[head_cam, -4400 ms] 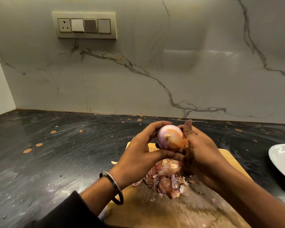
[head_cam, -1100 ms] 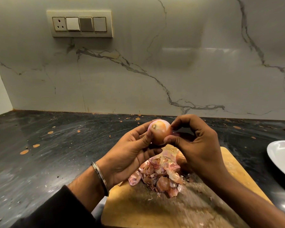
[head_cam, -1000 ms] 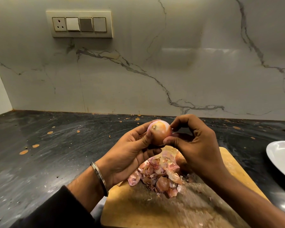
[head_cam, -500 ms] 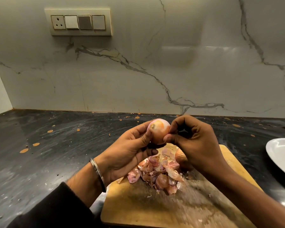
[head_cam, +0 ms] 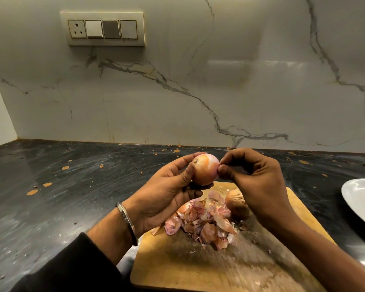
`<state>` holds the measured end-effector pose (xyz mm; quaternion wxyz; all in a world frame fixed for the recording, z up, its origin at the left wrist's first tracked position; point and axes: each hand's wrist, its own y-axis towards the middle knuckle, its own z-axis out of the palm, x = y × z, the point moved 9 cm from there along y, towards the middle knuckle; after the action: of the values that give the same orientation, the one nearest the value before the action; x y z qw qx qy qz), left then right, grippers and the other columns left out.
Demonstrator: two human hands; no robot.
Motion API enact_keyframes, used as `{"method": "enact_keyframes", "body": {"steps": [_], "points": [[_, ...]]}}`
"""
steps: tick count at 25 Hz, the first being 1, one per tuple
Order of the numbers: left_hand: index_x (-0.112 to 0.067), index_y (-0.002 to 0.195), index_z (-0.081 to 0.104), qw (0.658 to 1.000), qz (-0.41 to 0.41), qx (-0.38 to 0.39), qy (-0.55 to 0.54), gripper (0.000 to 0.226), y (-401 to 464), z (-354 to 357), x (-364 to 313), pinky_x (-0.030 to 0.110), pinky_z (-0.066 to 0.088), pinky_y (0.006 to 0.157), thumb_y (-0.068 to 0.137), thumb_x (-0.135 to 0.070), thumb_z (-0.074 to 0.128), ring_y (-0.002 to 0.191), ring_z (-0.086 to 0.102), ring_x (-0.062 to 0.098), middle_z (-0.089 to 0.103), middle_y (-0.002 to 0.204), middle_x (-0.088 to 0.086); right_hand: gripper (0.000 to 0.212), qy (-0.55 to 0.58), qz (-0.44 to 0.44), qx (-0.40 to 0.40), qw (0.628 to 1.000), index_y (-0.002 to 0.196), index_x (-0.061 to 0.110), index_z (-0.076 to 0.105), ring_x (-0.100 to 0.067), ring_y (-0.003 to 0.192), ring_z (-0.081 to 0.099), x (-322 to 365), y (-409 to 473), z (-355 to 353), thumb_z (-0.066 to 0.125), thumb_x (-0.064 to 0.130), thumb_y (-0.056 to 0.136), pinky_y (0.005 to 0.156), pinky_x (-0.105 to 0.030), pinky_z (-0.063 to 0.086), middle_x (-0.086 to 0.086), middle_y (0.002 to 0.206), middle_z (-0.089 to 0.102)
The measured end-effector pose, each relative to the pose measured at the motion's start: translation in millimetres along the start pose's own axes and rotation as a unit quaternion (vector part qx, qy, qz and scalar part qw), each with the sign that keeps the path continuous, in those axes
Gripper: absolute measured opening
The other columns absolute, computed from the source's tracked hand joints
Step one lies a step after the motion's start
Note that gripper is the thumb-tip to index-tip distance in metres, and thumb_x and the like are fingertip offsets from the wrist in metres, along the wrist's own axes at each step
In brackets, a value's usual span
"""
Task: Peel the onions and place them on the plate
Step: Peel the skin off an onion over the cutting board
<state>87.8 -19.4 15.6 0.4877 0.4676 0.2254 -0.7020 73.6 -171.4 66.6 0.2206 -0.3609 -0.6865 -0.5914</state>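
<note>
A wooden cutting board (head_cam: 230,268) lies on the dark counter (head_cam: 61,197) and serves as the landmark. Above its far edge the left hand (head_cam: 167,194) grips a partly peeled onion (head_cam: 204,169), fingers curled round its back and thumb pressed on its front. The right hand (head_cam: 259,186) meets the onion from the right, thumb and forefinger pinched together on a bit of skin at its side, the other fingers curled.

On the board's far half sits a heap of onion skins (head_cam: 204,220), directly under the hands. Just right of the heap, a second onion (head_cam: 236,202) with brown skin on it lies on the board, partly hidden by the right hand. The right forearm crosses the board's right side.

A white plate (head_cam: 360,201) rests on the counter right of the board, apart from it, cut by the picture's edge. The board's near half is bare but for crumbs. Left of the board the counter runs open to the marble wall (head_cam: 198,91), where a switch panel (head_cam: 102,28) sits high up.
</note>
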Motion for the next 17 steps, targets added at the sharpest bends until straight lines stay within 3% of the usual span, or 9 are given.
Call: {"method": "enact_keyframes", "body": {"steps": [3,8,13,17], "points": [[-0.018,0.115,0.072,1.000,0.007,-0.003,0.011,0.032,0,2,0,0.028,0.059,0.069,0.087,-0.016,0.057,0.091,0.071,0.028,0.073,0.108,0.013,0.024,-0.004,-0.010,0.006,1.000,0.085,0.014,0.070,-0.015,0.083,0.069,0,-1,1,0.069,-0.010,0.084,0.070,-0.025,0.060,-0.001,0.084,0.069],[-0.022,0.128,0.065,1.000,0.007,0.015,0.000,0.039,0,8,2,0.031,0.059,0.074,0.090,-0.016,0.053,0.094,0.068,0.033,0.072,0.112,0.011,0.033,-0.053,-0.023,0.027,0.998,0.086,0.012,0.060,-0.012,0.082,0.062,2,-3,9,0.056,-0.021,0.086,0.070,-0.020,0.056,-0.002,0.087,0.060],[-0.014,0.123,0.067,0.999,0.011,0.023,-0.020,0.035,-1,15,5,0.035,0.061,0.078,0.091,-0.016,0.052,0.088,0.069,0.033,0.070,0.113,0.020,0.037,-0.141,-0.085,-0.033,0.986,0.088,0.012,0.053,-0.018,0.077,0.053,11,-11,10,0.057,-0.024,0.079,0.062,-0.024,0.047,-0.003,0.084,0.055],[-0.012,0.123,0.065,1.000,0.015,0.001,-0.013,0.037,-1,10,1,0.033,0.062,0.071,0.088,-0.018,0.054,0.083,0.070,0.033,0.070,0.109,0.023,0.035,-0.085,-0.062,-0.015,0.994,0.098,0.027,0.057,-0.012,0.090,0.062,11,-8,9,0.064,-0.007,0.088,0.076,-0.027,0.056,0.005,0.094,0.063]]}}
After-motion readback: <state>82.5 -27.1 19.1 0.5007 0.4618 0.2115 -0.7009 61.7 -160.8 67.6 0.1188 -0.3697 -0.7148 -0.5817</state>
